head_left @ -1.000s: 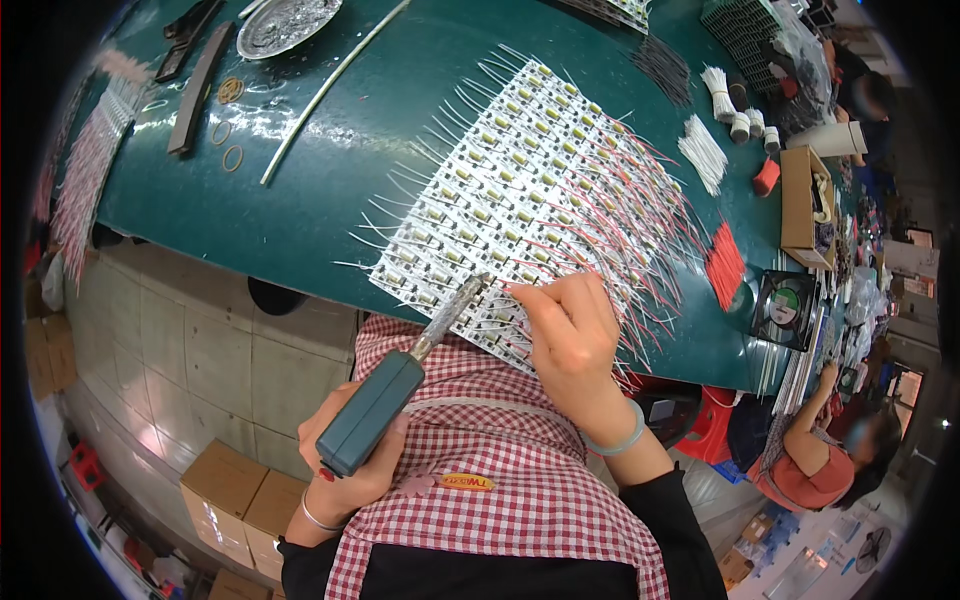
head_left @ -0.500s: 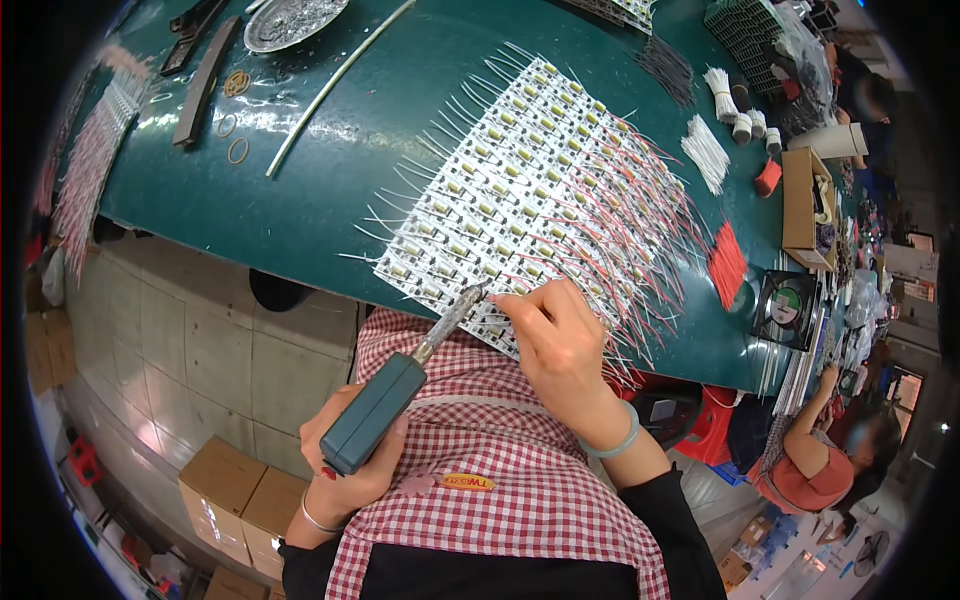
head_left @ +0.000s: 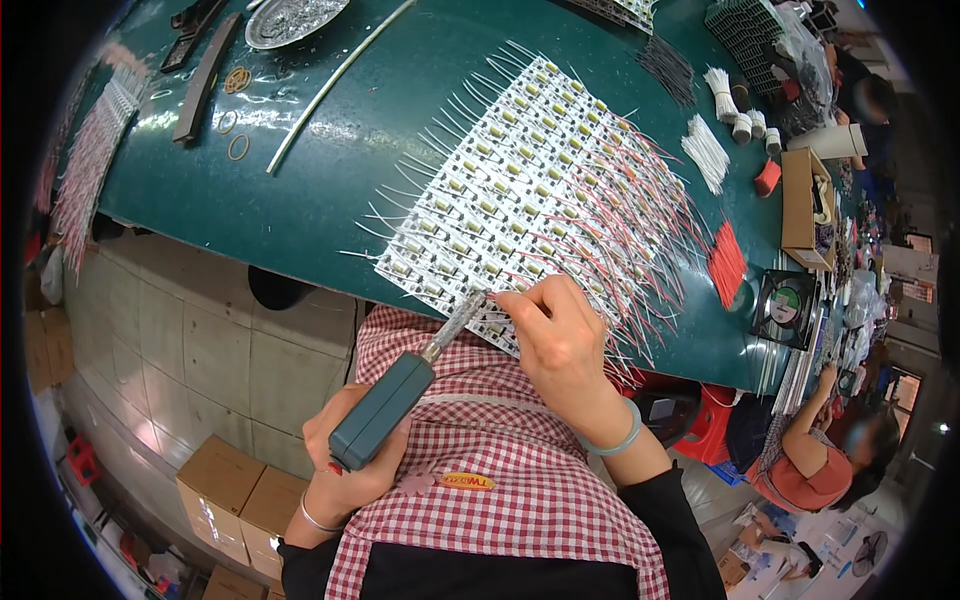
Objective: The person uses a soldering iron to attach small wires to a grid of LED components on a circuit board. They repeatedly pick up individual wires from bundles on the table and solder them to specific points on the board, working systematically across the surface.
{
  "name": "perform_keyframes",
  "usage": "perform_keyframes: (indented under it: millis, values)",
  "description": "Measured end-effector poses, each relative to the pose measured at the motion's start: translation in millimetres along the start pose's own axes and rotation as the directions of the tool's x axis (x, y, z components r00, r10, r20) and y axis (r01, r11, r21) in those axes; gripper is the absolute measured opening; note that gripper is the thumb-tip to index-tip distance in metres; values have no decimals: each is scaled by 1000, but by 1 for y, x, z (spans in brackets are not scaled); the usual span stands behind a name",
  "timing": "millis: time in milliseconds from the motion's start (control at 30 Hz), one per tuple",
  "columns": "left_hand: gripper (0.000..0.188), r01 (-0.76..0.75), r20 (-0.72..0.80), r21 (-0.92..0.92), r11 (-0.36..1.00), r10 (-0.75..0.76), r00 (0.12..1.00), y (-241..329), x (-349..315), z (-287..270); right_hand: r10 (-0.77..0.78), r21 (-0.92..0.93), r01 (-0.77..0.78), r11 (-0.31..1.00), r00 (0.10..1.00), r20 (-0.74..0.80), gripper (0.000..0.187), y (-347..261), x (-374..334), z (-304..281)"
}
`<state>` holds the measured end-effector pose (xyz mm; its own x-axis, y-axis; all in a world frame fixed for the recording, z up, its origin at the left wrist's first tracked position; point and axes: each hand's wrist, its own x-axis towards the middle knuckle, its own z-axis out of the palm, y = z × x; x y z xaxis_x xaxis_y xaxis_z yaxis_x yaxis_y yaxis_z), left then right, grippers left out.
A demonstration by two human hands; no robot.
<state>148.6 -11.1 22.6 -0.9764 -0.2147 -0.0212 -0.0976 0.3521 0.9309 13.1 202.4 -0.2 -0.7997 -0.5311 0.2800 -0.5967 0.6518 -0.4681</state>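
My left hand (head_left: 350, 440) is closed around the dark green handle of a soldering iron (head_left: 385, 408). Its metal barrel slants up and away, with the tip at the near edge of a white circuit board panel (head_left: 497, 195). Rows of small components cover the panel, with white wires sticking out on its left and red and white wires (head_left: 640, 215) on its right. Just right of the iron's tip, my right hand (head_left: 560, 345) is pinched on a thin wire (head_left: 492, 297), mostly hidden by the fingers, low over the board.
On the green table (head_left: 340, 200) lie a metal dish (head_left: 292, 22), a pale rod (head_left: 335, 88), rubber bands (head_left: 237, 82), red wires (head_left: 727, 265), white wires (head_left: 706, 153) and black wires (head_left: 665, 72). A cardboard box (head_left: 800, 210) stands right. Another person (head_left: 820, 460) sits at lower right.
The soldering iron in my left hand has shifted slightly right, its tip now closer to my right fingertips. My right hand has barely moved.
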Motion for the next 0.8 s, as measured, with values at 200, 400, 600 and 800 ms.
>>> perform_keyframes:
  millis: [200, 400, 600, 800]
  values:
    - [15, 0, 10, 22, 1000, 0, 1000, 2, 2, 0, -5, -14, 5, 1000, 1000, 26, 22, -2, 3, -3]
    - [15, -29, 2, 13, 999, 29, 1000, -4, 1, 0, -36, -21, 37, 999, 999, 33, 21, 0, 5, -3]
    - [16, -80, -13, 48, 996, 81, 997, -5, 1, -1, -43, -28, 44, 999, 998, 38, 20, -1, 6, -3]
    - [18, -66, -7, 60, 996, 67, 998, -3, 0, -5, -44, -33, 45, 998, 998, 38, 21, -2, 7, -3]
